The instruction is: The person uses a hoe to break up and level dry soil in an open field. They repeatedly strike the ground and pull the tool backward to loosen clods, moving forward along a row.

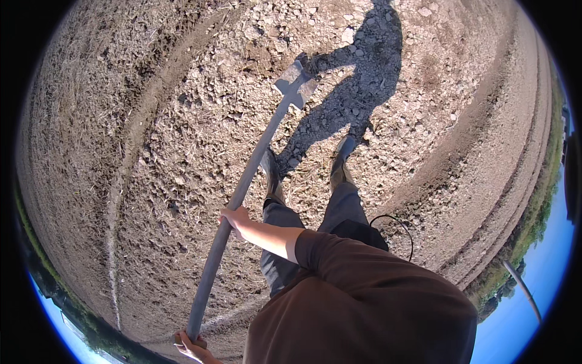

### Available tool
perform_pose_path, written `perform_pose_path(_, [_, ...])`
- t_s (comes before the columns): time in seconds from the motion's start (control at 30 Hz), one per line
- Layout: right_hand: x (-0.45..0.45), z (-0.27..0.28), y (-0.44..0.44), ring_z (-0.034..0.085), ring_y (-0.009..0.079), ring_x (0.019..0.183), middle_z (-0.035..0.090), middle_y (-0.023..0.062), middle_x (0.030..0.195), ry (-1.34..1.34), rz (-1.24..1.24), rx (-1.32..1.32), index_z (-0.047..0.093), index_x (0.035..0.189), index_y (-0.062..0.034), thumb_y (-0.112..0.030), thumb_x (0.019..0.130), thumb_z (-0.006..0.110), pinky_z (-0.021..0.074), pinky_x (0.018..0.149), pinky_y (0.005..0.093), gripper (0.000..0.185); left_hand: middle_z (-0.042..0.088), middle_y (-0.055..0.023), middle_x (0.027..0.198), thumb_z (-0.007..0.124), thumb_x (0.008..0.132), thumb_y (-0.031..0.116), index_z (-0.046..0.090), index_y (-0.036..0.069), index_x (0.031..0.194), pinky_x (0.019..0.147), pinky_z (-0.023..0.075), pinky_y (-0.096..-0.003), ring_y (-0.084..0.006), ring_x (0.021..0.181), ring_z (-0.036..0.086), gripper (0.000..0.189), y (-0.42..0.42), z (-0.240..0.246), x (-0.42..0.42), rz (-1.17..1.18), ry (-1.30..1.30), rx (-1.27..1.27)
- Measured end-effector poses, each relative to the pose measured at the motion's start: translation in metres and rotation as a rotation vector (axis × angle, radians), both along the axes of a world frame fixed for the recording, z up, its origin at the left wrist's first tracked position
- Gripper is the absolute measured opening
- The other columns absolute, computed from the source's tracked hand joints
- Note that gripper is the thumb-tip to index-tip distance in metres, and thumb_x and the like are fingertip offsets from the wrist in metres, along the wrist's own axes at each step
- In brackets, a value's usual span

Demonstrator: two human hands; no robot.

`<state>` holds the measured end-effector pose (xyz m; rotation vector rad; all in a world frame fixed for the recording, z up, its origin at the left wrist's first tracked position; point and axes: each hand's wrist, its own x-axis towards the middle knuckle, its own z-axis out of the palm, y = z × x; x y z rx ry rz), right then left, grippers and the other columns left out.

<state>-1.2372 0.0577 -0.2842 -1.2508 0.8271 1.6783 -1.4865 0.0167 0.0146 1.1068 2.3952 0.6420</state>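
A long-handled shovel or spade with a grey shaft (254, 164) slants across the view from lower left to upper middle. My right hand (234, 219), its arm reaching across my body, is closed around the middle of the shaft. At the bottom left, my left hand (193, 348) grips the shaft's end, by a short brown crosspiece (203, 342). The small metal blade (296, 84) is at the far end, beyond my feet, over cloddy dry soil (218, 113); whether it touches the soil I cannot tell. Dark shadow falls across part of the blade.
My boots, left (272, 175) and right (343, 157), stand apart on uneven soil, with my shadow (363, 77) ahead. A thin black cable (407, 230) loops beside my right leg. A pale strip (111, 241) runs along the ground at left. A pole (523, 291) rises at the lower right.
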Motion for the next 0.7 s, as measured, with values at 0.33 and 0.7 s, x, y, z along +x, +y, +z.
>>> perform_pose_path(0.33, [0.255,-0.09,-0.047,0.051,0.0183,0.053,0.052,0.0071,0.062,-0.188,-0.479,0.026,0.051,0.075,-0.0022,-0.008,0.079,0.058,0.0468,0.051,0.0333,0.01,0.056,-0.008,0.078,0.057,0.077,0.012,0.049,0.005,0.081,0.039,0.0387,-0.0234,-0.0107,0.046,0.047,0.011,0.014,-0.11,0.198,-0.573,-0.396,-0.125])
perform_pose_path(0.7, [0.181,0.045,0.034,0.055,0.0213,0.059,0.053,0.011,0.063,-0.026,-0.532,0.022,0.05,0.086,0.0048,-0.003,0.076,0.058,0.0492,0.054,0.0357,0.015,0.052,-0.0056,0.072,0.053,0.078,0.039,0.05,0.006,0.081,0.037,0.0335,-0.0238,-0.0085,0.048,0.044,0.033,0.082,0.013,0.156,-0.547,0.2,0.203])
